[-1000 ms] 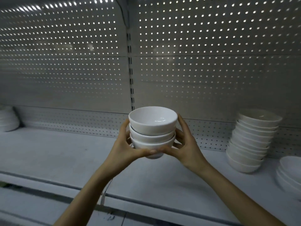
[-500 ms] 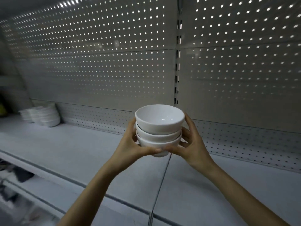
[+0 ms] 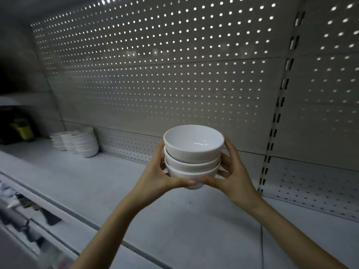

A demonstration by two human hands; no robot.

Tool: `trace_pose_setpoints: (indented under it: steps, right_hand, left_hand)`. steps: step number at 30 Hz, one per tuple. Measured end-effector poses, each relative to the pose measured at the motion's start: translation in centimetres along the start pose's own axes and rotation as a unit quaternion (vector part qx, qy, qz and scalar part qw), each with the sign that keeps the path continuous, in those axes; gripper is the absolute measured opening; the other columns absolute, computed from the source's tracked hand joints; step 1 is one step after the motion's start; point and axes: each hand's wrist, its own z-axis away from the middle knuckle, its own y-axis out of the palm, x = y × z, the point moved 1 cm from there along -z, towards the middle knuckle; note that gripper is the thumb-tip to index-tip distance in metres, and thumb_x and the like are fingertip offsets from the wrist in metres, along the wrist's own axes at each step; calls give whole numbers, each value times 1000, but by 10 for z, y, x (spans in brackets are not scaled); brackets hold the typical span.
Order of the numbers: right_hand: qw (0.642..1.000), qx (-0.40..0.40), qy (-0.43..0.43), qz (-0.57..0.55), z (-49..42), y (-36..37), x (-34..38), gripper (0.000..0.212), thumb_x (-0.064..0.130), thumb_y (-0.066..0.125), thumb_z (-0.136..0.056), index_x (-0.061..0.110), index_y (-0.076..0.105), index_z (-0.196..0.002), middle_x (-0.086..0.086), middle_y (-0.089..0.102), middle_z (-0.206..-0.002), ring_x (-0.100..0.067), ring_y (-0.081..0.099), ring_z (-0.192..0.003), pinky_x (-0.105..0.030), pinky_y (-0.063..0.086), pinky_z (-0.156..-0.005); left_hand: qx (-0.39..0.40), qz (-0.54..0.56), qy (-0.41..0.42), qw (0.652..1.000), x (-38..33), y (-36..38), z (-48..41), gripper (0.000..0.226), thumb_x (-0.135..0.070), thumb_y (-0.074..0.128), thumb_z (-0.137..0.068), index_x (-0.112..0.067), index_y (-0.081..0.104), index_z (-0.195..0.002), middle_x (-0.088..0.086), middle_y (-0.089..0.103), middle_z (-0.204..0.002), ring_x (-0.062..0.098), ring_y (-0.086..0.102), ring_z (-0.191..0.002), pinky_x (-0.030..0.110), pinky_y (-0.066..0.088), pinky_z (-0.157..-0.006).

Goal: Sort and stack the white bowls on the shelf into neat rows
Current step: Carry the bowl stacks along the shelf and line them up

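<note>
The view has swung left since 0.5 s ago: the resting bowl stacks [image 3: 77, 142] at the far left of the shelf [image 3: 116, 200] now sit nearer and larger, against the perforated back panel [image 3: 155, 74]. The items at the left edge are too blurred to identify. The left hand [image 3: 157, 175] grips the left side of the held stack of 3 bowls [image 3: 192, 152], which is unchanged, upright and clear above the shelf. The right hand [image 3: 233, 175] grips the opposite side, the thumbs meeting under the bottom bowl. The slotted upright [image 3: 275, 117] has shifted right.
</note>
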Motion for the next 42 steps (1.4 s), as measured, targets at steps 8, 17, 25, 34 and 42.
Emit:
trace_pose_setpoints:
  steps: [8, 17, 25, 34, 42]
  right_hand:
    - [1000, -27, 7, 6, -28, 106, -7, 107, 38, 88, -53, 56, 24, -137, 23, 51, -133, 2, 49, -122, -19, 48, -93]
    - [998, -55, 29, 4, -50, 246, -18, 108, 28, 85, -55, 49, 23, -140, 23, 50, -132, 4, 48, -122, -16, 47, -93]
    - [997, -31, 63, 17, -83, 321, -36, 113, 29, 87, -52, 48, 20, -141, 36, 51, -123, 11, 47, -119, -12, 45, -93]
    - [996, -12, 88, 19, -146, 373, -90, 116, 27, 89, -52, 51, 18, -141, 40, 50, -120, 12, 46, -119, -14, 43, -97]
    - [994, -8, 110, 0, -215, 409, -146, 115, 33, 89, -45, 60, 19, -132, 51, 46, -112, 21, 45, -112, -5, 42, -89]
  left_hand:
    - [27, 5, 3, 1000, 39, -102, 5, 105, -18, 86, -59, -38, 26, -143, -18, 54, -129, -1, 56, -114, 14, 51, -80]
    - [66, -15, -8, 998, 88, -238, 22, 108, -24, 92, -58, -40, 27, -142, -21, 54, -130, 3, 55, -117, 20, 52, -86]
    - [65, -7, -30, 997, 135, -313, 23, 112, -24, 91, -57, -39, 23, -144, -20, 52, -132, 2, 53, -120, 23, 52, -91]
    - [65, 8, -70, 995, 199, -372, -14, 108, -29, 92, -52, -40, 25, -136, -27, 51, -126, -2, 52, -119, 24, 51, -90]
    - [94, -14, -84, 992, 262, -417, -75, 110, -17, 90, -60, -40, 16, -139, -40, 44, -124, -8, 45, -123, 20, 49, -93]
